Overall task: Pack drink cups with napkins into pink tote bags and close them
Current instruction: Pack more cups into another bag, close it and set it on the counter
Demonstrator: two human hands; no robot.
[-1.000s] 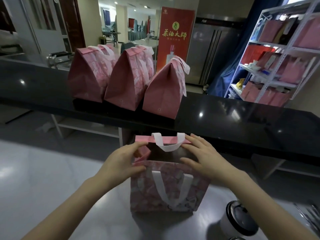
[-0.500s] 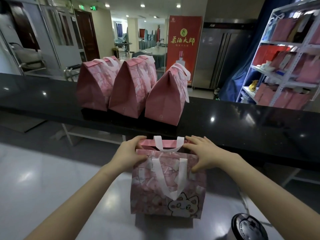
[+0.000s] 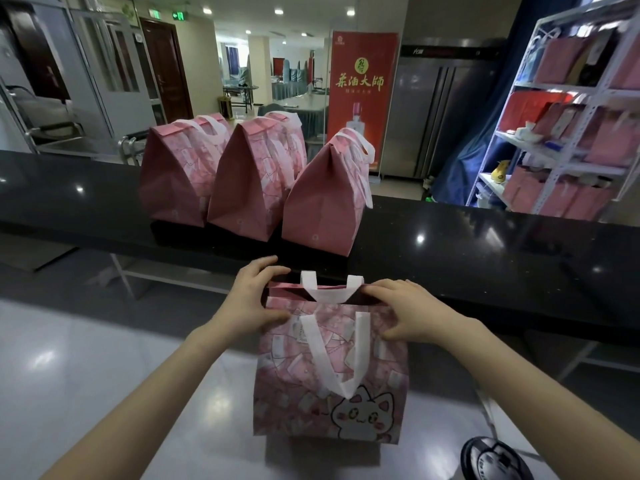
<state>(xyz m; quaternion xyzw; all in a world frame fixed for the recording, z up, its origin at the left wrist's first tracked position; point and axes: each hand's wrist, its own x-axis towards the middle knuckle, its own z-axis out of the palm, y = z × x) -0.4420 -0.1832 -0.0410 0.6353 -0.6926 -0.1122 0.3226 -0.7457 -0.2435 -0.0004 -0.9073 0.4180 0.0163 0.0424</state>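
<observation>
On the pale worktop (image 3: 104,375), the left hand (image 3: 252,299) pinches the left top corner of a pink tote bag (image 3: 287,386), fingers curled over the rim and thumb on the front. The right hand (image 3: 405,313) pinches the right corner likewise. The bag stands upright, printed with a white cat, its mouth a narrow slit, one white handle hanging down the front. Behind, three folded-shut pink bags (image 3: 249,188) line the black counter (image 3: 485,258).
</observation>
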